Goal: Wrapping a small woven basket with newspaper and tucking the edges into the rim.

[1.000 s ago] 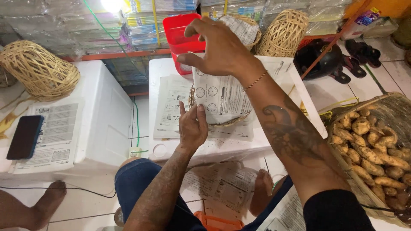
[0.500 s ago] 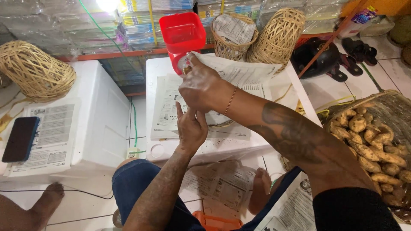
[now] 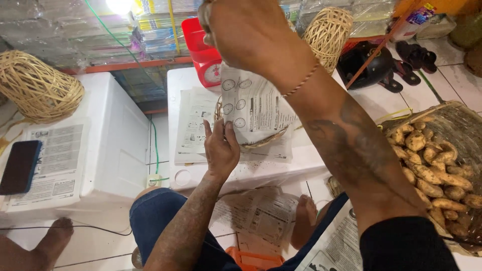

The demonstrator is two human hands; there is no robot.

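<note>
Head view, looking straight down at the lap and the white foam box (image 3: 241,173) used as a bench. The left hand (image 3: 221,150) is up against the near edge of a printed paper sheet (image 3: 253,108), fingers straight and pressed together flat on the paper, thumb side tucked behind it, so it's propping rather than pinching. The right hand (image 3: 251,30) is raised high, close to the camera, knuckles toward us; it sits right above the top of that sheet, but I can't tell if its grip is closed on the paper, since the fingertips are hidden. The sheet stands upright-ish inside a small woven basket (image 3: 261,143), whose rim peeks out below the paper, sitting on a newspaper (image 3: 193,125) spread over the box.

Behind that is a red kitchen scale (image 3: 206,60), and a tall wicker basket (image 3: 329,32) off to its right. On the far right, a big flat basket holds a pile of ginger roots (image 3: 437,170). To the left is a second white foam box (image 3: 108,140) with another wicker basket (image 3: 37,88) and a dark phone (image 3: 19,166) lying on newsprint. The person's bare feet rest on the floor among more newspaper.
</note>
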